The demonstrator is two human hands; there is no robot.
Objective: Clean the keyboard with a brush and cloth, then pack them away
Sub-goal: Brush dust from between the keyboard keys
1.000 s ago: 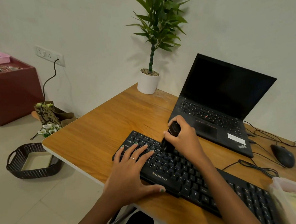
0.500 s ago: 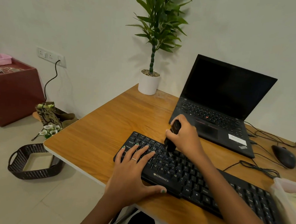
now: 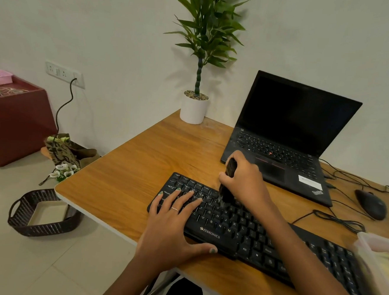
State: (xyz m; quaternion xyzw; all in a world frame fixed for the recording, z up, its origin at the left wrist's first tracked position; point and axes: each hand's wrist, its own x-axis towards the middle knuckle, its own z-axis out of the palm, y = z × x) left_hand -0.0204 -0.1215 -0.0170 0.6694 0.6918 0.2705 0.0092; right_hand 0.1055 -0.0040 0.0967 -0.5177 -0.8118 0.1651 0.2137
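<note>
**While a brush works the keys, small slips could undo the cleaning**

With the keyboard (image 3: 241,226) lying slantwise on the wooden surface (image 3: 128,182), the person leans over it with both hands at its left end. The left hand (image 3: 173,227) lies flat, fingers straight and spread across the keys, thumb hooked along the keyboard's near edge, bracing it. The right hand (image 3: 246,179) is curled around a dark brush (image 3: 229,183), held nearly upright, bristles down on the upper key rows just beyond the left fingertips.

Several things could go wrong from here, judging by the layout. The keyboard's near edge sits close to the surface's front edge under the left palm; a hard push there might nudge it toward the drop. An open laptop (image 3: 286,138) stands just past the right hand, so a vigorous stroke away from the body could flick dust onto its keys or knock the brush against it. Loose cables (image 3: 334,220) trail to the right of that hand beside a mouse (image 3: 371,204), and a sweeping forearm could snag them. Pressing too firmly might also pop a keycap or grind dirt deeper.

A pale container (image 3: 377,258) sits blurred by the right forearm; whether it holds the cloth cannot be told. Most of the keyboard's right side looks untouched, so much brushing probably remains.
</note>
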